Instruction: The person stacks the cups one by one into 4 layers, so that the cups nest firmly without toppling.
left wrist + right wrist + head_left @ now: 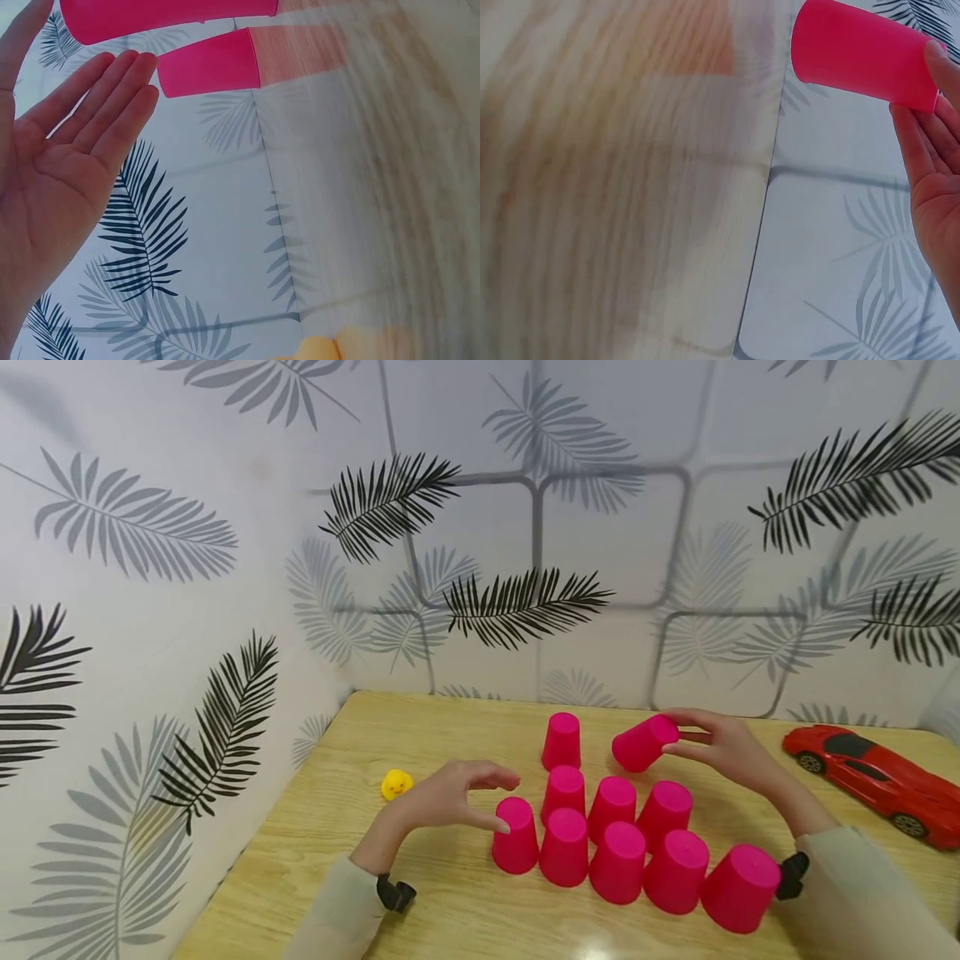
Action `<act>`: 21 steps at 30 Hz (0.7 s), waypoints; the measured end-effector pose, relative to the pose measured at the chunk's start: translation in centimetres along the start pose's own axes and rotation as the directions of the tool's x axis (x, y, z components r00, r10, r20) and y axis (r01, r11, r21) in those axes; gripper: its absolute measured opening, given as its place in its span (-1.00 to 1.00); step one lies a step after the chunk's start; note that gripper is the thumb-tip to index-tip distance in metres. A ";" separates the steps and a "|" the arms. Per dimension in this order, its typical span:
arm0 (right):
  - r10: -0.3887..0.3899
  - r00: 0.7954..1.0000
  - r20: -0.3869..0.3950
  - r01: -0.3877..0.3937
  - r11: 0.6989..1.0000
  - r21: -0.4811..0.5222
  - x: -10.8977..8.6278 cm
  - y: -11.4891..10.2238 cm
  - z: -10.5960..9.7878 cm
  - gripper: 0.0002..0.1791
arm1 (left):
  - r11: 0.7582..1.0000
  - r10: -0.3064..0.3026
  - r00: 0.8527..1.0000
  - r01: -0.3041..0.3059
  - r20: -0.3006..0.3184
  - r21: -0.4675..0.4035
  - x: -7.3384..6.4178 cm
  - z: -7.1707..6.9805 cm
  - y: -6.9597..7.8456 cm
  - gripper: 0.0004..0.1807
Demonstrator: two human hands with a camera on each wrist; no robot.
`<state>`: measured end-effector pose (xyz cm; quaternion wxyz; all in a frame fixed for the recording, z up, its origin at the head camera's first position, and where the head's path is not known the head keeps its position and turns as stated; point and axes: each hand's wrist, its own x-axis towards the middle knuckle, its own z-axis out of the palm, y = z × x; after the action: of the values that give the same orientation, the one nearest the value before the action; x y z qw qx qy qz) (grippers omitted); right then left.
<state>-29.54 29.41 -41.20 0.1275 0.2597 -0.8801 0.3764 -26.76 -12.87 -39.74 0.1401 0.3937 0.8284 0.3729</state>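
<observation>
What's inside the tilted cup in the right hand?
Only the outside of the tilted cup shows, its base end in the right hand; its mouth faces away, so its inside is hidden.
</observation>
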 end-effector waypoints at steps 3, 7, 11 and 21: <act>-0.013 0.999 0.036 0.013 1.000 0.007 0.9 -0.1 0.6 -0.44 | 0.999 -0.001 1.000 0.000 0.008 0.033 -0.3 0.0 0.1 -0.37; -0.011 0.997 0.080 0.010 1.000 0.012 1.9 -0.3 1.2 -0.44 | 0.997 0.008 1.000 -0.009 0.014 0.074 -0.5 0.1 0.1 -0.41; 0.015 0.988 0.152 -0.018 1.000 0.020 2.5 -0.3 1.7 -0.43 | 0.995 0.020 0.999 -0.022 0.026 0.093 -0.5 0.3 0.2 -0.45; -0.064 0.975 0.212 0.064 0.998 0.005 4.0 -0.6 2.1 -0.47 | 0.993 0.003 0.999 -0.008 0.042 0.115 -0.3 0.2 0.1 -0.48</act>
<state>-32.56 26.05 -40.62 0.0454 0.3265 -0.8802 0.3416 -26.35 -12.96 -39.84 0.1336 0.4113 0.8443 0.3166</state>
